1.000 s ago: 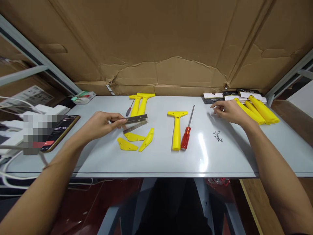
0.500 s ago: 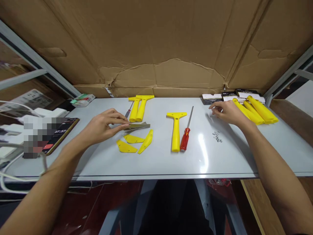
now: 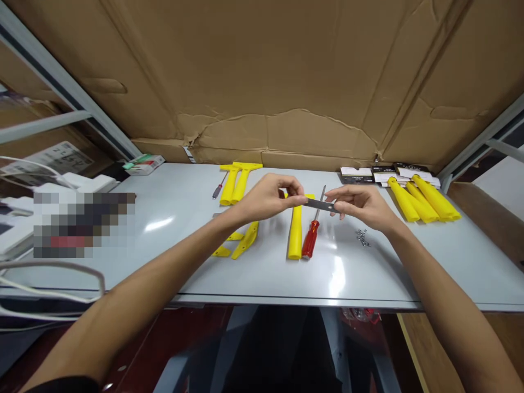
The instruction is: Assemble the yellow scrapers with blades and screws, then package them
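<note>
My left hand and my right hand pinch the two ends of a narrow dark metal strip with a hole near its right end. They hold it above a yellow T-shaped scraper handle whose head is partly hidden by my left hand. Beside that handle lies a red screwdriver, its shaft pointing away from me. Yellow plastic plates lie below my left forearm, which covers some of them. Small screws are scattered in a little heap under my right hand.
Two yellow T-shaped handles and a small screwdriver lie at the back left. At the back right are more yellow handles and black-and-white packets. White cables and plugs crowd the left side. Cardboard walls the back.
My left hand has moved right from the yellow plates, carrying a metal strip. My right hand has come left from near the packets and now grips the strip's other end.
</note>
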